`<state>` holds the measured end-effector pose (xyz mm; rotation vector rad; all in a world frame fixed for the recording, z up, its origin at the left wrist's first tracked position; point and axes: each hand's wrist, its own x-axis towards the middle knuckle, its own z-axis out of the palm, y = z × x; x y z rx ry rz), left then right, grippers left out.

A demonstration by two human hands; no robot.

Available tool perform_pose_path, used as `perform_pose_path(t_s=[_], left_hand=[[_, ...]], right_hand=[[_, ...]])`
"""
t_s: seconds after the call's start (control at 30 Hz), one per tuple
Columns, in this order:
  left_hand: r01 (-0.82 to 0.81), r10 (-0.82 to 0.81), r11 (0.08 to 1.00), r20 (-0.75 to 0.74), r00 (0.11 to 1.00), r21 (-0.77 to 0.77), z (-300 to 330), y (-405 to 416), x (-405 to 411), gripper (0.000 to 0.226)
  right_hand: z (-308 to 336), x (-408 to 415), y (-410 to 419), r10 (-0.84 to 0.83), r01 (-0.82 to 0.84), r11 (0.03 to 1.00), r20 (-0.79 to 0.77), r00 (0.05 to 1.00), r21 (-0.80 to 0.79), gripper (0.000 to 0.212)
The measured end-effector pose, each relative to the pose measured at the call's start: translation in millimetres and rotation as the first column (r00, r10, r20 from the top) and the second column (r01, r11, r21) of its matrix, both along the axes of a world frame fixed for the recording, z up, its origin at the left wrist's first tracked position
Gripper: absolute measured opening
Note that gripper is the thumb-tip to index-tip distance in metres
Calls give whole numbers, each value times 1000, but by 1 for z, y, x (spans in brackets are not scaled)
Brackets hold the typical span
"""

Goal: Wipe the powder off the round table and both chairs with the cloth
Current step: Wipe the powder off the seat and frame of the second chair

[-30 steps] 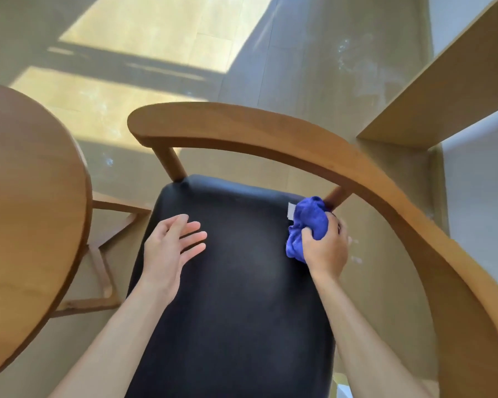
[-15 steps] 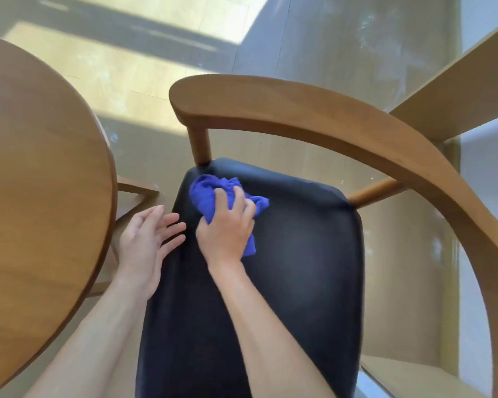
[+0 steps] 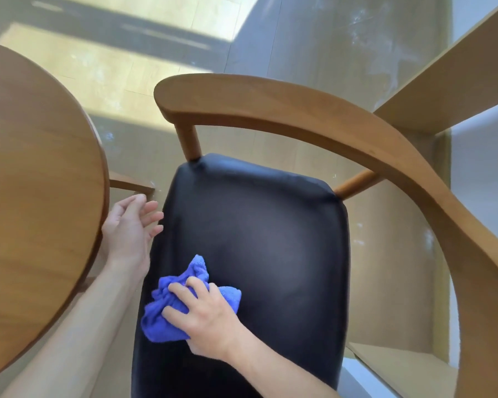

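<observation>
- Sunlit tile floor [image 3: 144, 73] lies under everything, with bright patches at the top and pale dusty smears towards the upper right.
- We look down on a chair [image 3: 270, 110] with a curved wooden back rail that sweeps from the upper middle round to the lower right.
- Its black padded seat [image 3: 270, 239] runs lengthwise from the rail's posts at the top down to the bottom edge of the view.
- Our right hand [image 3: 210, 314] presses the cloth [image 3: 170, 308] onto the seat, at the near left part, close to the seat's left edge.
- That hand's fingers are spread and slightly bent over the cloth, bunching it underneath.
- We see the cloth as a crumpled blue wad; its long axis runs from lower left to upper right, with one peak sticking up and away from us.
- Our left hand [image 3: 130, 228] holds nothing; its fingers are loosely straight and point right, with the tips at the seat's left edge.
- We cannot tell whether those fingertips touch the seat.
- On the left is the round wooden table [image 3: 35, 182], its rim just beside our left wrist.
- Pale wooden shelving [image 3: 443, 90] stands at the right.
</observation>
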<state>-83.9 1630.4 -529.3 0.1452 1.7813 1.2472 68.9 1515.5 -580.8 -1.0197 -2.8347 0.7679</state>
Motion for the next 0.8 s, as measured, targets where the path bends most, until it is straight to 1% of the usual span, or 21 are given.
perform_pose_path(t_s=[0.07,0.13,0.27,0.3,0.37,0.43,0.47,0.5,0.53,0.57,0.6,0.63,0.67,0.7,0.8], left_hand=[[10,-10,1000,3,1000,-7,-1,-3,10,3],[16,-16,1000,18,1000,-13,-1,-6,21,4],[29,-29,999,27,999,-22,2,-11,32,4],[31,-30,999,25,999,-23,3,-11,33,4],[32,-31,999,20,999,-25,5,-12,34,4],[28,-27,999,18,999,-23,7,-12,35,3],[26,-25,999,18,1000,-22,7,-13,35,3],[25,-24,999,20,1000,-22,8,-13,35,4],[23,-23,1000,22,999,-20,9,-14,34,4],[20,-20,1000,24,1000,-19,9,-15,33,4],[18,-18,1000,24,1000,-20,10,-17,32,3],[16,-16,1000,25,1000,-22,10,-19,30,3],[11,-11,1000,26,1000,-23,11,-20,28,4],[5,-5,1000,27,1000,-23,12,-21,25,4],[-8,9,1000,27,1000,-28,13,-25,15,5]], right_hand=[[-4,21,-6,75,-74,996,-2,997,51,33],[-4,42,5,39,-39,995,3,999,96,31],[2,88,49,-196,189,971,30,980,145,35],[4,103,60,-277,269,952,43,960,147,38],[6,138,79,-458,441,881,74,886,172,45],[6,172,93,-642,620,759,68,764,197,45],[5,185,99,-748,730,659,51,662,184,41],[3,196,103,-852,839,522,47,521,153,39],[-1,201,107,-935,927,353,49,350,124,37],[-5,201,110,-980,976,194,54,190,100,38],[-7,195,112,-995,994,78,62,73,79,39],[-9,185,113,-998,997,24,61,19,80,42],[-8,174,112,-999,996,17,49,12,91,44],[-8,161,109,-999,994,40,34,36,99,47],[-5,119,87,-987,987,150,66,146,64,48]])
